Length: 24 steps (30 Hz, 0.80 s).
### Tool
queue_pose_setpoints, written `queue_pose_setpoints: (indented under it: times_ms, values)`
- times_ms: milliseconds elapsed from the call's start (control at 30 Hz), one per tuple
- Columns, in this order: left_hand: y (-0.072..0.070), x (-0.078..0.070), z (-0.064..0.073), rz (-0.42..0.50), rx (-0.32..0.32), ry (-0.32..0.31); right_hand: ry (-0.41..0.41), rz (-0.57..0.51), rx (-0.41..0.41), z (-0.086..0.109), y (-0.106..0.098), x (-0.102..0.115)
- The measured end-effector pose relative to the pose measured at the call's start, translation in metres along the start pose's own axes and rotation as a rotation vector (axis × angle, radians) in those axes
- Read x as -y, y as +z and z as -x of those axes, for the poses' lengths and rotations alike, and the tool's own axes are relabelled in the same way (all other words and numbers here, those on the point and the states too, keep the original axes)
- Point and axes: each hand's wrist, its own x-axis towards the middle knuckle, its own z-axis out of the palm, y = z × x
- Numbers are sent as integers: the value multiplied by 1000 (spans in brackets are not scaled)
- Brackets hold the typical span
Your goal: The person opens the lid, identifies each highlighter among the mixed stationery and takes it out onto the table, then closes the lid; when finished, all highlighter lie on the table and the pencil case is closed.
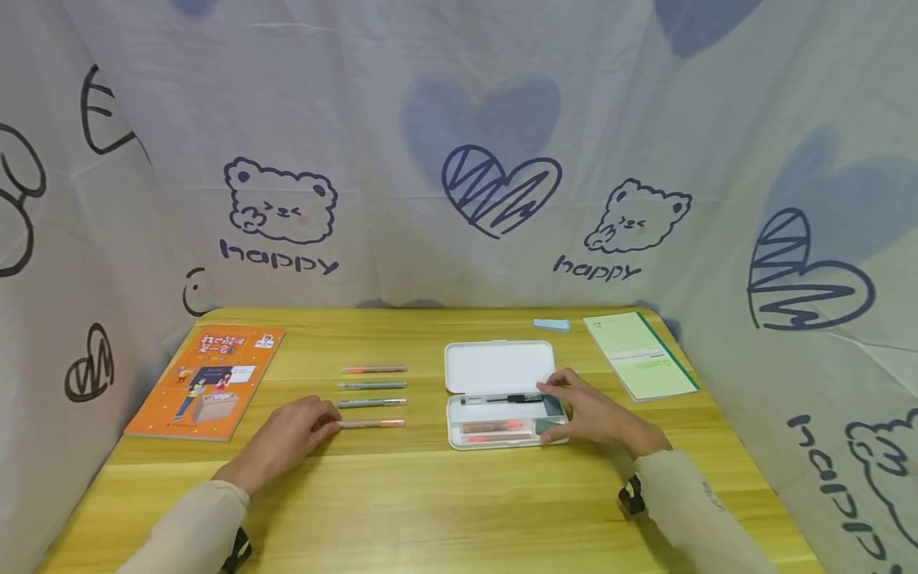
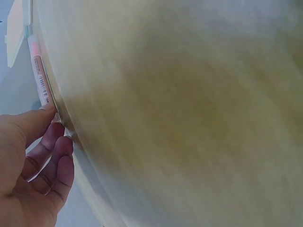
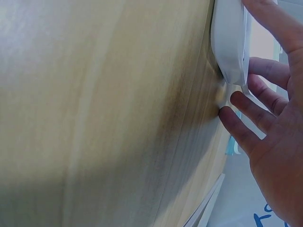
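Observation:
At the left of the table in the head view, my left hand (image 1: 297, 434) pinches the left end of a pink-tipped pen (image 1: 380, 423) between thumb and fingers. The left wrist view shows this pen (image 2: 41, 75) with a barcode on its barrel. Three more pens (image 1: 373, 386) lie in parallel beyond it. My right hand (image 1: 591, 410) grips the right end of an open white pencil case (image 1: 498, 367), thumb at the front edge, index finger near the hinge. Inside lie a black pen (image 1: 512, 399), orange-tipped pens (image 1: 495, 427) and a dark grey-green piece (image 1: 552, 406).
An orange book (image 1: 208, 383) lies on the left side of the wooden table (image 1: 430, 510). At the right is a pale green notebook (image 1: 638, 359), with a small light-blue strip (image 1: 551, 325) behind the case. White printed cloth (image 1: 387, 159) walls in the back and sides.

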Motion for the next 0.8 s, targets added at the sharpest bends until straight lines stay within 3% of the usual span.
queue_pose_setpoints:
  times_ms: [300, 600, 800]
  values:
    - [0, 0, 1, -7, -3, 6, -12, -8, -1, 0, 0, 0]
    - [-4, -1, 2, 20, 31, -44, -7, -11, 5, 1, -1, 2]
    - [-6, -11, -1, 17, -28, -19, 7, -18, 9, 0, -1, 2]
